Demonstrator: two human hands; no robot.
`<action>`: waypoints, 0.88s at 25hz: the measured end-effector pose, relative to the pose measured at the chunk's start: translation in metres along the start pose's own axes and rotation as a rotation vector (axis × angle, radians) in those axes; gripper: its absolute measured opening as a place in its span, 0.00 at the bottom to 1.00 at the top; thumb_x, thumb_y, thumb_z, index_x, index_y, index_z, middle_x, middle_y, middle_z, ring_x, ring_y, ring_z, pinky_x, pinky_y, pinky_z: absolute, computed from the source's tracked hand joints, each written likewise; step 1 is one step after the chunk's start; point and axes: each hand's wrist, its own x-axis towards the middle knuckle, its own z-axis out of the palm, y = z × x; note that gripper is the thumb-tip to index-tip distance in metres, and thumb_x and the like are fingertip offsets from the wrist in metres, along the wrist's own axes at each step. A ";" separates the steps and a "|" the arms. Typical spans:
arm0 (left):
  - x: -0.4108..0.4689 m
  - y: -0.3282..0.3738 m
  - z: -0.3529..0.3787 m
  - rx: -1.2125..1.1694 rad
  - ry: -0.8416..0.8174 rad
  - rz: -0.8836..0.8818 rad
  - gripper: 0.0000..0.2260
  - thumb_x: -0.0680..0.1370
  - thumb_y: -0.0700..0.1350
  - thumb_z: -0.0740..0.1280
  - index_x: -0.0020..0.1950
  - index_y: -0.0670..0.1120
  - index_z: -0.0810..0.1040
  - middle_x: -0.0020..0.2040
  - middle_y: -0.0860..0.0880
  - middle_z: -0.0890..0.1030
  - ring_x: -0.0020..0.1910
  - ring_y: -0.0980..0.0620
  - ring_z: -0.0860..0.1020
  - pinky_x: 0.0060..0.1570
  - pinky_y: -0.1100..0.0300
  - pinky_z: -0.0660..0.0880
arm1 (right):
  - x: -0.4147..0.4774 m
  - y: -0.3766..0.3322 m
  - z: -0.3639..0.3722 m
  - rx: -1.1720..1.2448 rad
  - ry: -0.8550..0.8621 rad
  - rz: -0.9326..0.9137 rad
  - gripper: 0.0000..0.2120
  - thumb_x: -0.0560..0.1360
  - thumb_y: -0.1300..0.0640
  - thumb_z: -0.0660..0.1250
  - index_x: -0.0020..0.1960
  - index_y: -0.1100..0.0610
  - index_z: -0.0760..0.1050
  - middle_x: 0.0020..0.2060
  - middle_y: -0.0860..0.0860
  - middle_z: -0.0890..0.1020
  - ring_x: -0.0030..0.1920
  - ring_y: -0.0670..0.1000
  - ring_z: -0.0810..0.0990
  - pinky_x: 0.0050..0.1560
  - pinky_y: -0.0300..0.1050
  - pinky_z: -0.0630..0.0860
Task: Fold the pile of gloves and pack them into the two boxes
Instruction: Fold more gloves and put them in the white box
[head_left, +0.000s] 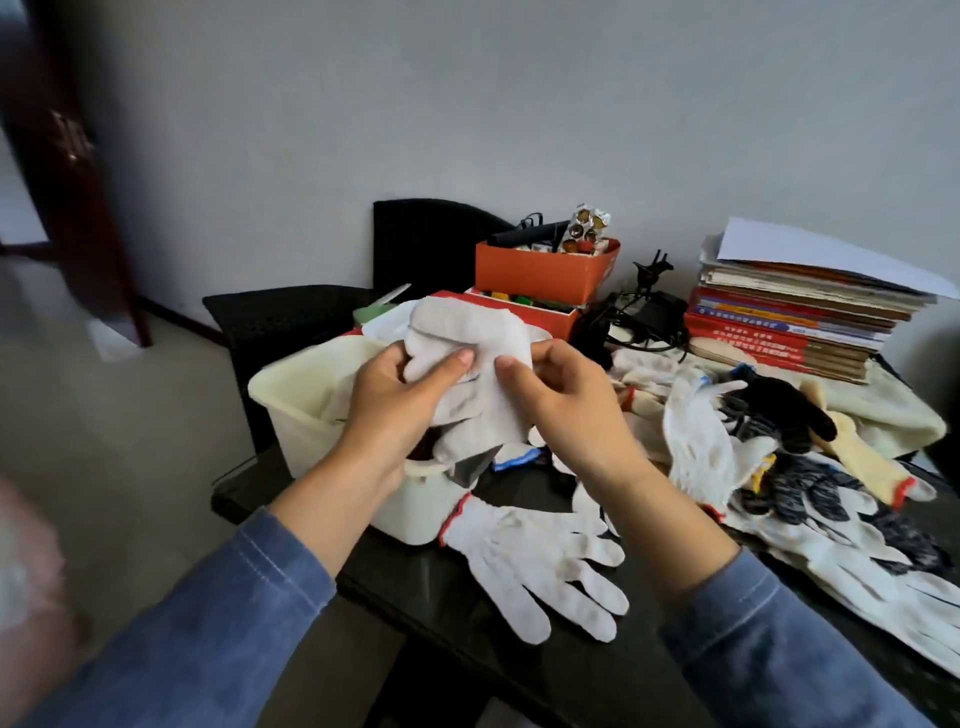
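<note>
One head-worn wide-angle view here, looking forward and down, close over the dark glossy worktop (519, 660) (edges bending with the lens), facing the plain pale grey wall (519, 104) behind it.

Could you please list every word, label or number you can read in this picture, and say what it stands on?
None can be read.
Stack of books: print on the red spines, too blurred to read.
Orange box: no legible label.
Cream bin and white glove: no text shows.
</note>
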 end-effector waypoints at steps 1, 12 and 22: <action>0.008 0.003 -0.010 0.037 0.037 0.004 0.09 0.73 0.47 0.73 0.52 0.47 0.81 0.44 0.52 0.85 0.41 0.58 0.83 0.36 0.68 0.78 | 0.005 -0.001 0.008 -0.010 -0.020 0.028 0.08 0.74 0.49 0.68 0.45 0.53 0.76 0.38 0.50 0.83 0.37 0.46 0.79 0.39 0.44 0.74; 0.082 -0.023 -0.036 1.220 -0.487 -0.099 0.21 0.69 0.57 0.74 0.55 0.46 0.77 0.49 0.50 0.80 0.51 0.48 0.78 0.49 0.56 0.74 | 0.015 0.041 0.004 -0.253 0.101 0.058 0.06 0.76 0.60 0.63 0.52 0.52 0.74 0.41 0.48 0.83 0.41 0.47 0.81 0.45 0.47 0.78; 0.065 -0.022 -0.008 1.487 -0.631 0.048 0.05 0.79 0.44 0.59 0.47 0.47 0.73 0.47 0.48 0.78 0.48 0.46 0.76 0.47 0.53 0.73 | -0.011 0.067 -0.035 -0.512 -0.041 0.152 0.07 0.75 0.62 0.65 0.45 0.50 0.76 0.40 0.49 0.83 0.37 0.48 0.82 0.42 0.47 0.79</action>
